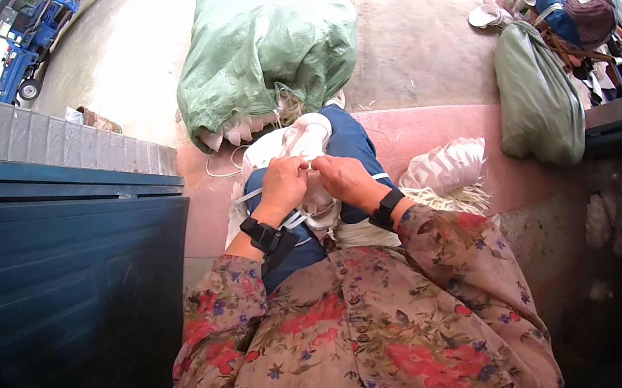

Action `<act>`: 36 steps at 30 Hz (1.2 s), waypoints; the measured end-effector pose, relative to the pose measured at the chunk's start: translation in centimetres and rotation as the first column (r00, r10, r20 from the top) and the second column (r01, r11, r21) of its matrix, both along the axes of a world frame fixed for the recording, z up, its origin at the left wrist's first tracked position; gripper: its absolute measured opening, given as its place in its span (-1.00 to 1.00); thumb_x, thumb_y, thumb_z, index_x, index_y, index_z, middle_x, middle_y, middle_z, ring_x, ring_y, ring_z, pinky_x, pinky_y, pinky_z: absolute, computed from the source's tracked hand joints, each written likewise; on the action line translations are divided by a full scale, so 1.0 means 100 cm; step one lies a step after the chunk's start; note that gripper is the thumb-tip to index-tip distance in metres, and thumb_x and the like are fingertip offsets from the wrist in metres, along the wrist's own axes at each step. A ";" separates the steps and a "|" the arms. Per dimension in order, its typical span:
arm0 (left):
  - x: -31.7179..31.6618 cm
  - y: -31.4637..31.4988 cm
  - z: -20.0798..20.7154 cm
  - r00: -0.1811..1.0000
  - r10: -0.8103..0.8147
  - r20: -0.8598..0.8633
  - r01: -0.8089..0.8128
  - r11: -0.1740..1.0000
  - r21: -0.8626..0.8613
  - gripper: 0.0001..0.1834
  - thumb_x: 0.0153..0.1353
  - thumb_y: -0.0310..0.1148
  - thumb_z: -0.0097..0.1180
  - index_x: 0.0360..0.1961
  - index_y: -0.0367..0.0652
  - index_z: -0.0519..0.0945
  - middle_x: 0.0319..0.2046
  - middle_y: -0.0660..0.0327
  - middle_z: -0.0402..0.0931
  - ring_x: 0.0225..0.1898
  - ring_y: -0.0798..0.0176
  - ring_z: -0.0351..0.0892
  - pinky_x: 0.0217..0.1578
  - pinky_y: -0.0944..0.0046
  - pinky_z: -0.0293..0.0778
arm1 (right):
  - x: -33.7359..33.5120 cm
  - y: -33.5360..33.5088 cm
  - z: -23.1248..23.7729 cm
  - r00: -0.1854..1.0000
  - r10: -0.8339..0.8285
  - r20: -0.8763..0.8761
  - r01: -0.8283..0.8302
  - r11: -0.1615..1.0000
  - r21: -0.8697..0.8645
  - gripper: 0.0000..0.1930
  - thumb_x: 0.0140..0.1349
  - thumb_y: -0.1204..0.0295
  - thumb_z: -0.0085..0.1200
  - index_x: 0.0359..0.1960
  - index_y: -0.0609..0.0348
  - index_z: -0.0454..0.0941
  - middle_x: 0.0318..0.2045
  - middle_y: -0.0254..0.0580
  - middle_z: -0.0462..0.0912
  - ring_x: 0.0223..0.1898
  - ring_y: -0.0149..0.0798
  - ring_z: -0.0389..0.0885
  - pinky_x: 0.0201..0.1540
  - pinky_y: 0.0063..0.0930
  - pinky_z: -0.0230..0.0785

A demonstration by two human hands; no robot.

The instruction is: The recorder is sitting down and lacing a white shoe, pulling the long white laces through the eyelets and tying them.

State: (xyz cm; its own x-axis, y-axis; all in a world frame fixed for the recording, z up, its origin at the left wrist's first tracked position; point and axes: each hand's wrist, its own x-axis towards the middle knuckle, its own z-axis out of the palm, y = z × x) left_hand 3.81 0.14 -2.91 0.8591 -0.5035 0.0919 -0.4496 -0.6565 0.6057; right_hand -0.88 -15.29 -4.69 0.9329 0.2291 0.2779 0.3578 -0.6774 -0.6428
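A white piece that looks like a shoe upper lies over my lap between my knees. Above it my left hand and my right hand meet, fingertips pinched close together. Both appear to grip a thin white lace; the exact hold is hidden by the fingers. A flat white strip sticks out beside my left hand, and another strip shows past my right. More white material hangs below my hands. Blue trousers cover my legs.
A large green sack with white pieces at its mouth stands ahead. On my right lie a stack of white pieces and pale laces. Farther right are another green sack and a seated person. A blue door borders the left.
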 end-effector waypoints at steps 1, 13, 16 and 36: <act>0.001 0.002 0.002 1.000 -0.017 0.009 0.017 1.000 -0.008 -0.89 -0.14 -0.50 0.06 -0.51 -0.22 0.58 -0.55 0.07 0.51 -0.44 0.01 0.46 -0.36 0.15 0.37 | 0.000 0.000 0.001 1.000 0.003 0.001 -0.003 1.000 0.003 -0.86 -0.04 0.59 -0.09 -0.39 0.14 0.37 -0.53 -0.07 0.47 -0.50 0.00 0.49 -0.49 -0.21 0.32; 0.005 -0.025 0.007 0.964 -0.260 -0.050 0.264 0.922 0.284 -0.89 -0.12 -0.43 -0.01 -0.59 -0.21 0.54 -0.51 0.03 0.49 -0.35 0.00 0.44 -0.37 0.12 0.39 | -0.010 -0.014 0.006 0.996 -0.046 -0.079 0.054 0.993 0.101 -0.85 0.00 0.58 -0.11 -0.35 0.15 0.34 -0.47 -0.04 0.50 -0.46 0.06 0.49 -0.46 -0.18 0.31; 0.004 -0.029 0.005 0.894 -0.339 0.294 0.265 0.927 0.265 -0.92 -0.15 -0.43 -0.01 -0.64 -0.20 0.49 -0.58 0.12 0.44 -0.39 0.08 0.41 -0.40 0.16 0.36 | -0.007 -0.018 0.005 0.979 -0.089 -0.183 0.125 0.973 0.192 -0.85 0.00 0.63 -0.16 -0.35 0.20 0.31 -0.52 -0.03 0.49 -0.51 0.05 0.48 -0.45 -0.22 0.32; 0.008 0.019 0.023 0.971 -0.095 -0.221 0.177 0.905 0.388 -0.70 0.16 -0.17 -0.14 -0.40 -0.23 0.44 -0.50 -0.06 0.49 -0.39 -0.12 0.49 -0.37 0.01 0.37 | 0.008 -0.028 0.005 0.671 0.351 -0.653 0.350 0.627 0.696 -0.84 0.07 0.49 0.05 -0.33 0.23 0.35 -0.57 -0.42 0.42 -0.59 -0.57 0.38 -0.56 -0.71 0.25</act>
State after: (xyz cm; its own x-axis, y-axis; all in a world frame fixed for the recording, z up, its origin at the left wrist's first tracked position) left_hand 4.60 2.07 -0.63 0.7600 -0.5750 -0.3030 -0.4534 -0.8030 0.3867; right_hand -0.09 -18.06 -4.22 0.8878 0.2779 -0.3669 -0.4170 0.1483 -0.8967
